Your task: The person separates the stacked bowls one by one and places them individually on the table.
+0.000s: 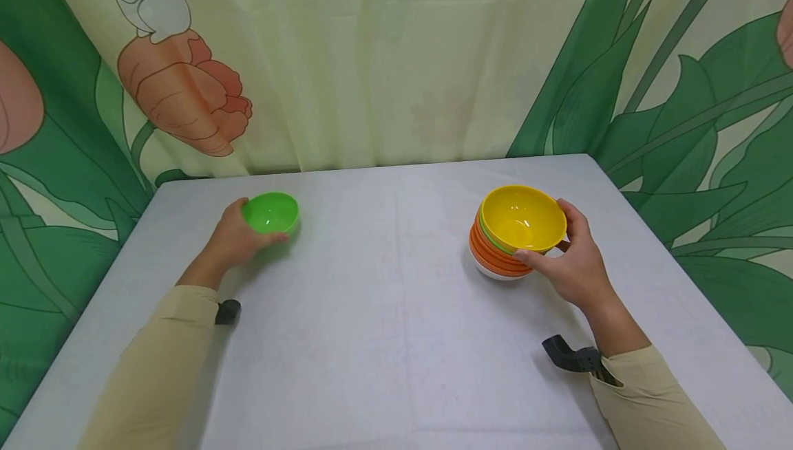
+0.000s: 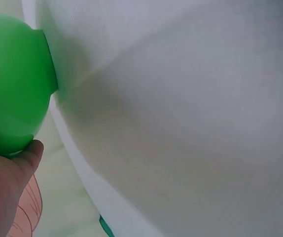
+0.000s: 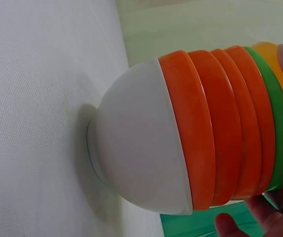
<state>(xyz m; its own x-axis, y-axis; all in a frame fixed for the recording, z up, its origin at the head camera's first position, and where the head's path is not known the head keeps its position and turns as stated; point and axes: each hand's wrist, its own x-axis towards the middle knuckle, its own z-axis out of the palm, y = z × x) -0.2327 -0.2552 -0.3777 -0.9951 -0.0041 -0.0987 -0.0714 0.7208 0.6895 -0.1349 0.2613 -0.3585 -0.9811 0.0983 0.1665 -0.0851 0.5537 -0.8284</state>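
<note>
On the left of the head view, my left hand point(image 1: 238, 240) holds a small green bowl point(image 1: 271, 213) by its side, thumb on the near side. The same bowl point(image 2: 16, 81) is upright close to the tabletop; I cannot tell whether its foot touches. At the right, my right hand point(image 1: 582, 264) grips the rim of a yellow bowl point(image 1: 525, 219), the top one of a nested stack. Below it come a green bowl point(image 3: 278, 116), several orange bowls point(image 3: 200, 133) and a white bowl point(image 3: 136, 133) at the bottom. The fingers behind the stack are partly hidden.
A white cloth covers the table point(image 1: 372, 312), with its far edge against a printed curtain point(image 1: 384, 58). Black wrist devices point(image 1: 573, 357) sit at both sleeve cuffs. A wide stretch of cloth separates the green bowl from the stack.
</note>
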